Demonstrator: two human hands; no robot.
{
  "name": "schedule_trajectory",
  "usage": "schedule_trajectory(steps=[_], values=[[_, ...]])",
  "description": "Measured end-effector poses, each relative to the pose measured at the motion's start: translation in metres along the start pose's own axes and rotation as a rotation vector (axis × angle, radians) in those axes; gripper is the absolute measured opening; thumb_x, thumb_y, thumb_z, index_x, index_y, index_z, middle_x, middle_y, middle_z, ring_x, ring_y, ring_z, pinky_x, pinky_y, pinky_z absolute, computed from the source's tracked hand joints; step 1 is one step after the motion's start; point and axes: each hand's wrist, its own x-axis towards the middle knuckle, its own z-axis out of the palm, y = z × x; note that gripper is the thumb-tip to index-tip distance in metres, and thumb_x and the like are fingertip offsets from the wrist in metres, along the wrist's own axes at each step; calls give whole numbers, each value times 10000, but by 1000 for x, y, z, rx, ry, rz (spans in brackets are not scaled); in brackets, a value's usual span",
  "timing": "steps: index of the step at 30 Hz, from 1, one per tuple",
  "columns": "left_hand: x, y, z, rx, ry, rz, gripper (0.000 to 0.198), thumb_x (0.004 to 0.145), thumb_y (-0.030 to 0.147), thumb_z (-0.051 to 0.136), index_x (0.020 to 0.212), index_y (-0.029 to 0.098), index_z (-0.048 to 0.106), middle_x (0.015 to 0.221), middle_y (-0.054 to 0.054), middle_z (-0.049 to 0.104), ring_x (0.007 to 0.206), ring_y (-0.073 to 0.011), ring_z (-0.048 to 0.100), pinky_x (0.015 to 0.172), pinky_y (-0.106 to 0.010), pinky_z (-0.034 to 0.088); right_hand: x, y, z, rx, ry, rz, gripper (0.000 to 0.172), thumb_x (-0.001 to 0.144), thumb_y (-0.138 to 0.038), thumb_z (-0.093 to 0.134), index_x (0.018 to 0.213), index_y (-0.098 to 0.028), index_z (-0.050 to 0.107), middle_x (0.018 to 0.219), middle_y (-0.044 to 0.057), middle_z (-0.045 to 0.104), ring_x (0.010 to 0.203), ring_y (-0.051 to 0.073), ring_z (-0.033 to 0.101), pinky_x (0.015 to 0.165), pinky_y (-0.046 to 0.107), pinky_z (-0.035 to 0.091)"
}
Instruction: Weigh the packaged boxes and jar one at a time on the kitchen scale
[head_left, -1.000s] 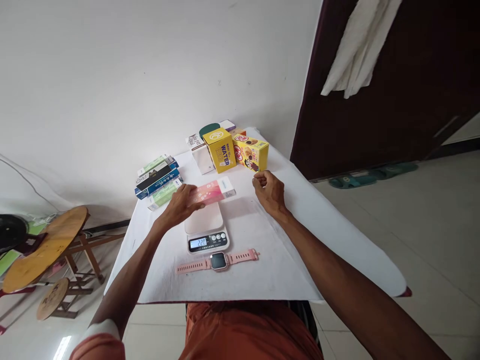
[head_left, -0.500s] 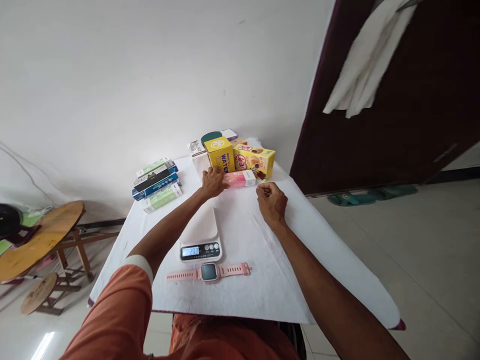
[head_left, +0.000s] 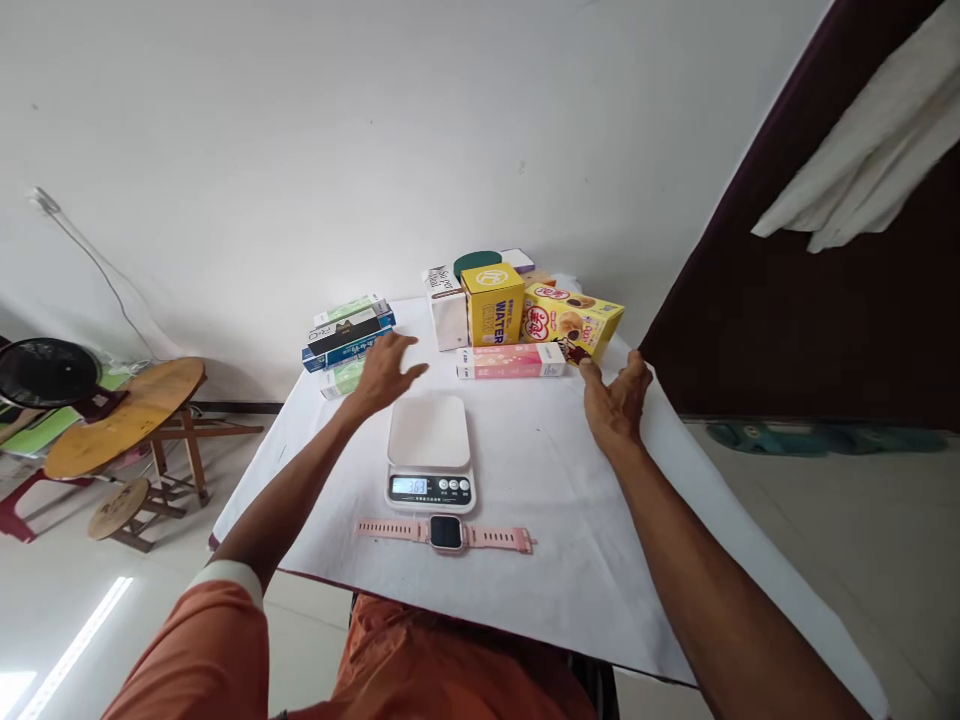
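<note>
My left hand (head_left: 386,375), empty with fingers apart, hovers beside the stack of blue and green boxes (head_left: 347,342) at the table's left. Over on the right, my right hand (head_left: 619,400) is also open and holds nothing, close to the yellow snack box (head_left: 577,320). Between the hands lies a long pink box (head_left: 511,361), in front of a yellow box marked WATER (head_left: 493,308) and a white box (head_left: 446,308). A white kitchen scale (head_left: 429,435) with a lit display sits nearer me, its platform bare. A smartwatch with a pink strap (head_left: 446,533) lies stretched out before it.
A dark green round lid (head_left: 478,262) shows behind the boxes, against the wall. To the left stand a wooden table (head_left: 161,390) with a black fan (head_left: 49,372) and a low stool (head_left: 120,508). Teal slippers (head_left: 757,438) lie on the floor at right.
My left hand has left the pink box and moved left to the stacked boxes. The right hand has opened and shifted right. The view has turned left, and the scale's reading differs.
</note>
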Motion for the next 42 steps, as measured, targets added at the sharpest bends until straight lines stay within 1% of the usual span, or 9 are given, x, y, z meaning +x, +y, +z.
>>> schedule_trajectory(steps=[3, 6, 9, 12, 16, 23, 28, 34, 42], values=[[-23, -48, -26, 60, 97, -221, 463, 947, 355, 716, 1378, 211, 628, 1370, -169, 619, 1310, -373, 570, 1110, -530, 465, 8, -12, 2, 4, -54, 180, 734, 811, -485, 652, 1444, -183, 436, 1594, 261, 462, 1512, 414, 402, 1275, 568, 291], [-34, -86, -45, 127, 200, -424, 565, 926, 355, 715, 1453, 219, 561, 1459, -190, 563, 1368, -395, 521, 1144, -558, 434, 11, -21, 2, 14, -133, 182, 673, 778, -460, 656, 1379, -196, 505, 1542, 237, 529, 1428, 392, 490, 1228, 550, 352], [-29, -111, -56, 165, 222, -507, 696, 919, 394, 721, 1540, 204, 469, 1551, -226, 493, 1437, -423, 459, 1169, -584, 397, 8, -24, 0, -3, -143, 162, 666, 723, -434, 683, 1331, -205, 539, 1498, 222, 556, 1331, 370, 566, 1171, 550, 423], [-13, -124, -58, 186, 130, -500, 720, 933, 457, 707, 1548, 188, 445, 1588, -255, 461, 1479, -452, 410, 1182, -607, 359, 0, -23, -3, -20, -134, 169, 612, 709, -434, 714, 1261, -218, 561, 1465, 225, 582, 1234, 358, 631, 1134, 538, 467], [3, -131, -54, 221, -38, -483, 524, 954, 481, 655, 1388, 206, 557, 1481, -244, 545, 1393, -460, 466, 1152, -624, 349, -12, -19, -10, 42, -74, 207, 560, 667, -384, 733, 1167, -247, 523, 1361, 207, 632, 1211, 347, 668, 1072, 501, 541], [15, -143, -56, 202, -64, -548, 436, 820, 472, 798, 1121, 215, 617, 1368, -206, 540, 1356, -453, 447, 1120, -574, 377, -28, -18, -20, 57, -48, 130, 401, 680, -340, 681, 1023, -286, 481, 1090, 84, 679, 1122, 315, 704, 1059, 520, 568], [5, -139, -62, 109, -37, -572, 336, 902, 446, 697, 1129, 222, 592, 1256, -142, 576, 1271, -349, 524, 1094, -482, 444, -31, -28, -22, 36, -42, 143, 348, 702, -310, 648, 1002, -281, 473, 1034, 56, 658, 1057, 283, 697, 1048, 487, 562], [-47, -117, -72, 12, 47, -482, 348, 907, 452, 695, 1154, 227, 596, 1176, -88, 598, 1130, -285, 596, 1034, -430, 497, -32, -39, -25, 50, -51, 172, 312, 731, -248, 636, 990, -269, 463, 1038, 62, 649, 1026, 247, 666, 1034, 427, 545], [-110, -34, -36, -207, -54, -151, 362, 940, 505, 703, 1183, 250, 623, 1135, -61, 623, 1022, -253, 608, 925, -410, 520, -34, -42, -25, 90, -29, 197, 243, 764, -252, 638, 957, -265, 491, 991, 66, 686, 977, 247, 681, 1012, 423, 552]])
